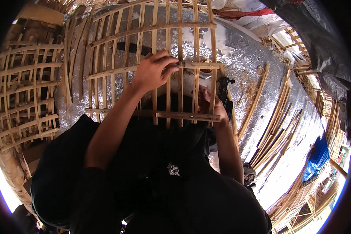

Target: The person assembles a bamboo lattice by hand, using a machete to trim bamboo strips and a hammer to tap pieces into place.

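A bamboo lattice (153, 103) of long slats tied across by several crossbars lies in front of me, its near end over my dark-clothed lap. My left hand (154, 72) is above it, closed in a pinch beside a crossbar (201, 65). Whatever sits between those fingertips is too small to make out. From below, my right hand (212, 103) reaches under the lattice's right side, its fingers curled up between the slats near that same crossbar. The slats partly cover this hand, and what it grips is hidden.
A silvery foil sheet (243, 50) covers the ground. Loose bamboo strips (277, 123) lie on it to the right, near a blue plastic bag (316, 160). More bamboo lattices (25, 87) stand at the left. Dark plastic sheeting (319, 43) hangs at the upper right.
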The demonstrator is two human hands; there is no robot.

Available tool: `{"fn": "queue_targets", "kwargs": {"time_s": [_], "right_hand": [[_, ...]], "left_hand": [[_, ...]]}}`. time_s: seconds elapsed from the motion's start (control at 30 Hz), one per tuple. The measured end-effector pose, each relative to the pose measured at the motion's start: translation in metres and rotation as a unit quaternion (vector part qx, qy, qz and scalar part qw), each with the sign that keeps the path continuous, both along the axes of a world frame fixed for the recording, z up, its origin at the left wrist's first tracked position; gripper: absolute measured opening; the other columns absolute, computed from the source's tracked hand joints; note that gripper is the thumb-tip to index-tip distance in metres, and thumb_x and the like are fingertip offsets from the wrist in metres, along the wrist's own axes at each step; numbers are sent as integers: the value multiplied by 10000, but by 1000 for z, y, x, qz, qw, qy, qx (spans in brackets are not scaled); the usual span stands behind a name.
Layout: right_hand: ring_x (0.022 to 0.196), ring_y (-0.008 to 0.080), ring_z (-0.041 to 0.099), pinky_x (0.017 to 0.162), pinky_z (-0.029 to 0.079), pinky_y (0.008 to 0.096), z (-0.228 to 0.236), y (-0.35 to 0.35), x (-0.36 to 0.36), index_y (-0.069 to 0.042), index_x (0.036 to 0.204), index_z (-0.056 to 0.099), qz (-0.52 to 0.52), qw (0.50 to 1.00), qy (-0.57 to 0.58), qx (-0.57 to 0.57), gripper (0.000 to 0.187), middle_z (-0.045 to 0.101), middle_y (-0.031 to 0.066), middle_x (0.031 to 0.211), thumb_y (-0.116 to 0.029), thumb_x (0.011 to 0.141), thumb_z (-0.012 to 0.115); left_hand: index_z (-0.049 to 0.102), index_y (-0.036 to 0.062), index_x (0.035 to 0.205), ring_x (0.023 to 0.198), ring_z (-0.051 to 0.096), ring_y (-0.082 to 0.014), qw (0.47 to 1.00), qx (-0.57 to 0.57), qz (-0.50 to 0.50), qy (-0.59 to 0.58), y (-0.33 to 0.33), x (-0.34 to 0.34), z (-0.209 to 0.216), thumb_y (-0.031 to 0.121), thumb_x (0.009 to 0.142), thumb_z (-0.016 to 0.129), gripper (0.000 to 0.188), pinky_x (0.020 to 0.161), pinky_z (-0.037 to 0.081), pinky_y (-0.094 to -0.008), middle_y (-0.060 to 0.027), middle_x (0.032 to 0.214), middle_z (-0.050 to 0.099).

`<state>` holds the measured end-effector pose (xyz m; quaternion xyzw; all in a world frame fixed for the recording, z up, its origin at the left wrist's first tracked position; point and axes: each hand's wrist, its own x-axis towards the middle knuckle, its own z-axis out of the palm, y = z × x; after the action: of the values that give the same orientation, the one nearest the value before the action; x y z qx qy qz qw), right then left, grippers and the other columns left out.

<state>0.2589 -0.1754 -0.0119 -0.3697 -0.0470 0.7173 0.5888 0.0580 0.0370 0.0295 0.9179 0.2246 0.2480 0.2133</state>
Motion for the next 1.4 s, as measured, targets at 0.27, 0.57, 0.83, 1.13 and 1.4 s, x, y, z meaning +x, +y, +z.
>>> {"fn": "queue_targets", "kwargs": {"time_s": [0.27, 0.57, 0.83, 1.13, 1.4], "right_hand": [[859, 155, 719, 709, 594, 262, -4, -1, 6, 0, 1216, 660, 27, 999, -40, -20, 342, 726, 63, 977, -211, 966, 760], [869, 130, 694, 731, 558, 259, 0, 5, 0, -26, 1356, 602, 26, 999, -34, -26, 442, 706, 24, 1027, -205, 978, 744], [1033, 186, 663, 803, 525, 313, 9, 25, 7, -57, 1468, 502, -4, 999, 37, -4, 546, 655, 58, 1255, -446, 1087, 451], [1100, 198, 636, 888, 502, 341, 47, 43, 15, -56, 1359, 575, -35, 992, -72, -94, 577, 666, 58, 1248, -515, 1012, 533], [949, 179, 681, 834, 556, 323, 28, 47, 14, -31, 1227, 642, -21, 994, -52, -98, 388, 708, 78, 1110, -337, 989, 660]], "left_hand": [[728, 87, 1068, 771, 673, -279, 1000, -10, -12, -20, -1, -1, 8, 168, 860, 822, 242, 706, 530, -403, -70, 900, 650], [729, 114, 998, 792, 696, -247, 998, -58, -5, -35, -4, 0, 9, 226, 862, 806, 193, 718, 557, -385, -27, 908, 635], [736, 54, 1001, 771, 701, -227, 998, -60, -18, -24, -7, -3, 4, 153, 827, 822, 218, 676, 574, -345, -63, 900, 631], [738, 73, 947, 745, 686, -238, 998, -48, -23, -26, -9, -5, -4, 164, 790, 829, 203, 667, 573, -352, -55, 867, 617], [739, 73, 922, 750, 685, -240, 998, -42, -20, -33, -13, -7, -7, 171, 765, 836, 208, 656, 576, -350, -54, 862, 622]]}}
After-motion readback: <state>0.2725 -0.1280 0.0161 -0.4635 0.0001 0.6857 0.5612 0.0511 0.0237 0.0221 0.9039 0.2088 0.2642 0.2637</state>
